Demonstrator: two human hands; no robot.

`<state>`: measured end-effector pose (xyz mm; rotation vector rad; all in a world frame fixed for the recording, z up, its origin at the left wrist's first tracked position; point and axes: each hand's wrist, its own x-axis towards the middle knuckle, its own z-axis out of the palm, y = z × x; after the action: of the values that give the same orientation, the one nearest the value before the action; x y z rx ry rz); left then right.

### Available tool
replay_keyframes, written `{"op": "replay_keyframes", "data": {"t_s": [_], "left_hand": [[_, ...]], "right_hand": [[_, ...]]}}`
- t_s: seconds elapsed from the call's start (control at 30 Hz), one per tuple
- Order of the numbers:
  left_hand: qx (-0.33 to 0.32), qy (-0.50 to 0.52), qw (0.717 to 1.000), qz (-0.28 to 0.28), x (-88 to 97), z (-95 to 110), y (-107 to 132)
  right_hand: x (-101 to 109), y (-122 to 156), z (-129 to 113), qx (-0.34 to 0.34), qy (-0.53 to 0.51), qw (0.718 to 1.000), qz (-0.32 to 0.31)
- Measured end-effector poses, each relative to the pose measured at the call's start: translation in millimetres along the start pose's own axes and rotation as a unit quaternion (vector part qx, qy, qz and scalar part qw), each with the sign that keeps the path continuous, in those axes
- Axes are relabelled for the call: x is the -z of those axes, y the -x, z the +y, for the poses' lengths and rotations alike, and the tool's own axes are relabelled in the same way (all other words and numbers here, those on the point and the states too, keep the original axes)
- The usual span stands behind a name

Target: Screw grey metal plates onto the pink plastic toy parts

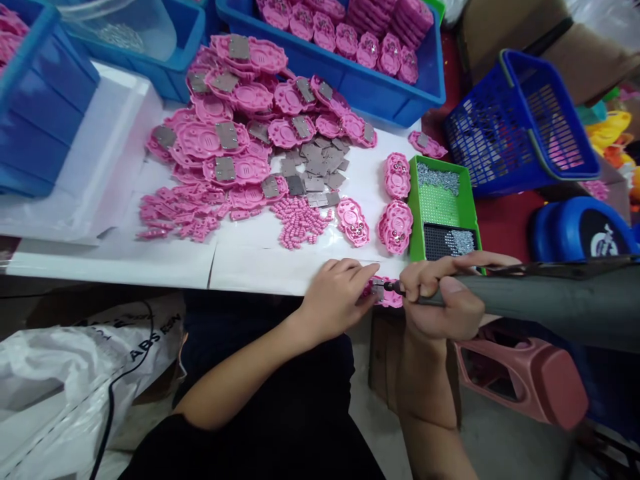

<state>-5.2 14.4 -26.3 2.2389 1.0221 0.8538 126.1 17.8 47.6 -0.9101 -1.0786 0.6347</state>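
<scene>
White worktable point(260, 267), near edge running left to right just above the person's lap. Blue bins point(380, 87) close off the far side; a blue basket point(520, 120) stands off the right end.

Heap of pink housings point(235, 133) fills the middle of the table, many with grey plates on top. Loose grey plates point(313, 167) and a scatter of small pink pegs point(300, 223) lie in front of it. Green tray point(440, 207) sits at the right, with small screws in its compartments.

Open room: a bare strip along the near edge, left of the hands. To the right the tray is close; beyond the edge there is only a drop to the floor.

Electric screwdriver point(550, 300): long grey body coming in from the right, probably the heaviest item in hand. Right hand point(440, 300) is wrapped round its nose, forefinger laid along the top.

Left hand point(335, 300) pinches the pink piece point(387, 293) by its left side, right at the table edge. Driver tip is on the piece, between the two hands.

Judgement on the piece: light, stiff moulded plastic, smooth, apt to slide or twist under the tip. Best held by its outer rim, fingers clear of the plate and screw points. It partly overhangs the edge, so a slip could drop it.
</scene>
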Motion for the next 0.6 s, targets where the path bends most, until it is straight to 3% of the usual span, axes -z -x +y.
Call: {"op": "replay_keyframes", "data": {"t_s": [0.37, 0.6], "left_hand": [[0.018, -0.002, 1.000, 0.005, -1.8, 2.7, 0.6], [0.007, -0.008, 1.000, 0.002, 0.4, 3.7, -0.7]], "right_hand": [[-2.6, 2.3, -1.1, -0.025, 0.057, 0.996, 0.059], [1.7, -2.0, 0.4, -0.060, 0.037, 0.996, 0.054]]}}
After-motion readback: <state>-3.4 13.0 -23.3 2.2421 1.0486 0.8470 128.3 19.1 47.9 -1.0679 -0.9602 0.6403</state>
